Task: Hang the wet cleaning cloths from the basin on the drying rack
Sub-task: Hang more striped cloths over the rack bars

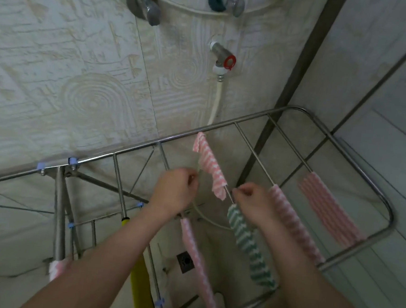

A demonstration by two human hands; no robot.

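Cloth point(209, 165), pink-striped, hangs on the drying rack point(224, 125); left hand point(174, 188) and right hand point(252, 199) curl their fingers closed just beside it, grip unclear.

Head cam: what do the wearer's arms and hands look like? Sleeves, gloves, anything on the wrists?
The bare left hand and bare right hand have no gloves, and no rings show. The left forearm and right forearm are uncovered down to the bottom of the frame. No sleeve, watch, bracelet or marking is in view.
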